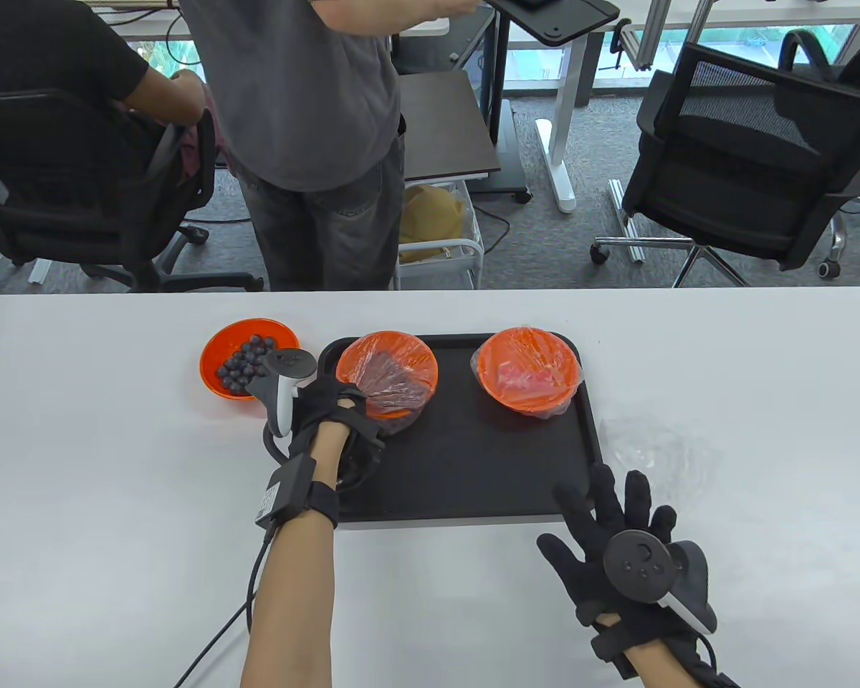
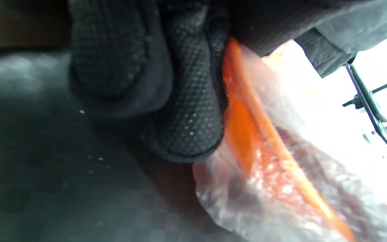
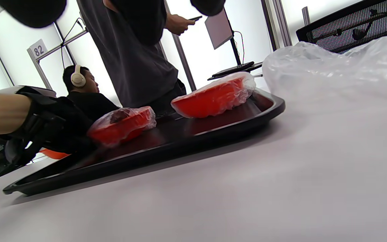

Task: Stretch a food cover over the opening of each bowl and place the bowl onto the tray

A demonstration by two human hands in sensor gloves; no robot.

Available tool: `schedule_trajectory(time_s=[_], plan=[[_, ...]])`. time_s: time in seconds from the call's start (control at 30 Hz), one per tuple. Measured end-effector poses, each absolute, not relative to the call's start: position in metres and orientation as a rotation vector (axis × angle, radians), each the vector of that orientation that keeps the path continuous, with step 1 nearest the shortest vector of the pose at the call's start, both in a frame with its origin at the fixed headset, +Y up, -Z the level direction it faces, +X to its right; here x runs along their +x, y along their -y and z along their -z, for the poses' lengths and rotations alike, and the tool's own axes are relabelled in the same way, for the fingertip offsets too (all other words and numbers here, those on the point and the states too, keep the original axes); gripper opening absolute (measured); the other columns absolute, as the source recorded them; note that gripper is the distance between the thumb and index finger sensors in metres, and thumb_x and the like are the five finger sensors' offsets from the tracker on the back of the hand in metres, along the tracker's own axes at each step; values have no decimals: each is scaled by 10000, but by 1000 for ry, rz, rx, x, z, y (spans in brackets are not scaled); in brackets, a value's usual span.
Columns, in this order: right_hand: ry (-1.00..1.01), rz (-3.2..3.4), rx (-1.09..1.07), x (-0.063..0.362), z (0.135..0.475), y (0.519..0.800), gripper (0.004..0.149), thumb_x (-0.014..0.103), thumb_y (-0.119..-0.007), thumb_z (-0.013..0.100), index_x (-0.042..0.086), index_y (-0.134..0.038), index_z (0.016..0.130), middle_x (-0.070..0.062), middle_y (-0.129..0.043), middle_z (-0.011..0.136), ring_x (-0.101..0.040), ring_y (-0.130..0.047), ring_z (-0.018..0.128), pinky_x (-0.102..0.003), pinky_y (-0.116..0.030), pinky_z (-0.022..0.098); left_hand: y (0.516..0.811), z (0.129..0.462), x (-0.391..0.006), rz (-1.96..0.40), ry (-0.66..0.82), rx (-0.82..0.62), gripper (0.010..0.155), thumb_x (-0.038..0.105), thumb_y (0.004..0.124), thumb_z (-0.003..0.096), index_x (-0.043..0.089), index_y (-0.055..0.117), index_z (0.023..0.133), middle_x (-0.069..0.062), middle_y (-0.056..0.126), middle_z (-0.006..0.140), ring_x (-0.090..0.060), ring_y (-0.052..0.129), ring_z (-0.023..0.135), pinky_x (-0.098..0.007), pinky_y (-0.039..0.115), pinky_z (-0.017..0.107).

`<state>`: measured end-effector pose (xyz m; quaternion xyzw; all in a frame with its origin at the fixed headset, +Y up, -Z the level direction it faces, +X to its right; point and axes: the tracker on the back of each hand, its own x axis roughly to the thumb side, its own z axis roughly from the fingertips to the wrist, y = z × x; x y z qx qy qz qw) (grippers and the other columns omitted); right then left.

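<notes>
Two orange bowls wrapped in clear food covers sit on the black tray. One covered bowl is at the tray's far left, the other covered bowl at its far right. My left hand grips the near-left rim of the left bowl, with gloved fingers curled against the rim. Left of the tray stands a third orange bowl, uncovered and filled with dark berries. My right hand lies open with fingers spread beside the tray's near right corner, holding nothing.
A loose clear food cover lies crumpled on the white table right of the tray. A person stands beyond the table's far edge, another sits at the far left, and an office chair is at the far right.
</notes>
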<state>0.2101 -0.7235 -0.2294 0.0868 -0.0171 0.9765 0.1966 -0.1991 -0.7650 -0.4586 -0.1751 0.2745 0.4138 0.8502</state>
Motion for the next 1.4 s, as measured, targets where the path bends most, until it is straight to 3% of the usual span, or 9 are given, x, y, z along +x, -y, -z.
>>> schedule_trajectory(time_s=[0.23,0.4,0.57,0.77,0.83,0.93,1.13,1.4], plan=[[26,-2732,245,209,230,725,803,732,-567,507,311,-473,1185,-141,-215,1219,-548,-60,1023,-780,-136,553,762,455,-199,-878,-576,-381,622,545,798,534,119,742,984,-32,1101,766,-245,1224,453,-287,1052,275],[17,-2735,249,208,230,725,805,731,-566,507,308,-473,1186,-146,-209,1219,-547,-57,1022,-781,-134,553,744,438,-208,-912,-635,-327,723,642,822,492,95,788,963,-115,1100,748,-299,1217,430,-330,1048,244],[-12,-2746,249,207,230,727,804,733,-559,510,310,-467,1187,-145,-203,1218,-548,-58,1020,-781,-137,553,705,416,-238,-922,-632,-235,682,669,800,487,182,823,963,-61,1113,723,-297,1194,435,-340,1012,248],[-45,-2710,226,210,231,725,808,727,-564,513,281,-522,1186,-153,-206,1219,-553,-36,1019,-783,-135,550,675,392,-300,-749,-773,-48,617,690,791,477,272,893,920,-5,1106,644,-264,1146,337,-307,977,204],[-55,-2706,224,210,232,725,807,726,-562,514,285,-514,1189,-154,-200,1219,-552,-33,1018,-783,-131,549,678,389,-323,-679,-839,-33,632,699,788,473,270,884,927,-8,1094,649,-263,1134,331,-304,971,201],[-44,-2716,229,207,233,724,807,727,-562,514,290,-501,1189,-154,-192,1219,-551,-30,1017,-783,-127,549,694,389,-346,-683,-904,-93,743,724,765,468,237,738,1028,-49,1010,781,-295,1113,415,-327,970,249],[-24,-2739,250,201,230,722,803,729,-559,514,298,-496,1188,-144,-196,1220,-550,-30,1018,-783,-128,547,727,396,-362,-749,-973,-150,893,770,696,457,163,565,1099,-110,925,918,-358,1083,550,-369,963,313],[-10,-2783,303,191,228,723,793,730,-561,512,311,-498,1183,-123,-214,1222,-545,-35,1021,-782,-128,547,751,416,-358,-812,-971,-199,868,744,674,478,151,544,1099,-96,978,836,-334,1099,499,-353,967,313]])
